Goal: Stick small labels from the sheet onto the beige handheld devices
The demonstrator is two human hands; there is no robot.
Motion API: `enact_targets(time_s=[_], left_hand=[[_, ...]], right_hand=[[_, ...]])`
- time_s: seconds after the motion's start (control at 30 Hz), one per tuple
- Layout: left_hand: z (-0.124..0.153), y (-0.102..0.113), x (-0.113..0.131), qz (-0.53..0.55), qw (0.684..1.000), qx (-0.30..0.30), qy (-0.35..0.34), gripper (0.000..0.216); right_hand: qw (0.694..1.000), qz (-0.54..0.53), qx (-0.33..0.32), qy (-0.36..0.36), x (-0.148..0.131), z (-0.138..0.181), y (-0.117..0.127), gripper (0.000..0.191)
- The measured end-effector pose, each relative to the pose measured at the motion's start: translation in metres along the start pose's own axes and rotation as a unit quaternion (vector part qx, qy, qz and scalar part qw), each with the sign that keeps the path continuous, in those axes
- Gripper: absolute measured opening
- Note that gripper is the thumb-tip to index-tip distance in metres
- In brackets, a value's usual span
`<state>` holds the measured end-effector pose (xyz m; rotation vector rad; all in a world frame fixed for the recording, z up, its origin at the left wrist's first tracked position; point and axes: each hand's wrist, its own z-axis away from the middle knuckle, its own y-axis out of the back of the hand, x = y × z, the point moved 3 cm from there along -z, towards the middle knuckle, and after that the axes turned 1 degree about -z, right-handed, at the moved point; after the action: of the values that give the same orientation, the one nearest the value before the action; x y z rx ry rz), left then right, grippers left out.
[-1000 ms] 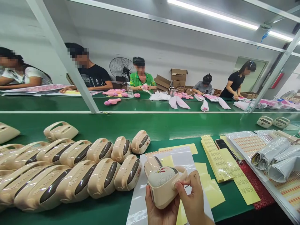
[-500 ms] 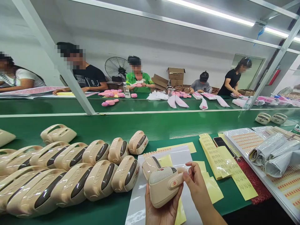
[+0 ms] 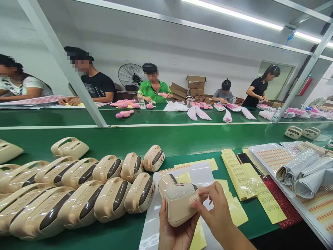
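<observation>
My left hand (image 3: 173, 232) cups a beige speaker-like device (image 3: 179, 203) from below, fingers wrapped round its body. My right hand (image 3: 217, 211) pinches the device's right end, thumb and forefinger pressed on a small round sticker there. Behind it a second beige device (image 3: 166, 180) lies on a glossy white sheet (image 3: 156, 222). Two rows of several identical beige devices (image 3: 78, 194) lie to the left on the green bench (image 3: 182, 139).
Yellow backing sheets (image 3: 241, 173), a black phone (image 3: 248, 161), sticker sheets (image 3: 275, 156) and rolled grey sheets (image 3: 301, 170) lie to the right. Two more devices (image 3: 301, 132) sit far right. Across the belt several people handle pink items (image 3: 125, 113); a metal post (image 3: 65, 66) slants upward.
My left hand turned the device so its end faces me. My right hand let go for a moment, then came back and pressed on the round sticker at the end.
</observation>
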<state>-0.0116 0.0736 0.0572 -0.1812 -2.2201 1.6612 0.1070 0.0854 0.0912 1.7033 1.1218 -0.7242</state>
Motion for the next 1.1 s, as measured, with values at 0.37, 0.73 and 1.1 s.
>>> enact_targets(time_s=[0.37,0.73,1.1], left_hand=[[0.005,-0.007,0.002,-0.007,0.998,-0.018,0.062,0.043],[0.006,-0.02,0.011,-0.068,0.995,0.029,0.059,0.032],[0.021,0.007,0.024,-0.524,0.838,0.12,-0.095,0.089]], right_hand=[[0.991,-0.04,-0.123,-0.037,-0.016,-0.021,0.022,0.034],[0.948,-0.256,-0.108,-0.158,0.001,-0.016,0.028,0.025],[0.943,-0.262,-0.157,-0.128,-0.03,-0.026,0.035,0.032]])
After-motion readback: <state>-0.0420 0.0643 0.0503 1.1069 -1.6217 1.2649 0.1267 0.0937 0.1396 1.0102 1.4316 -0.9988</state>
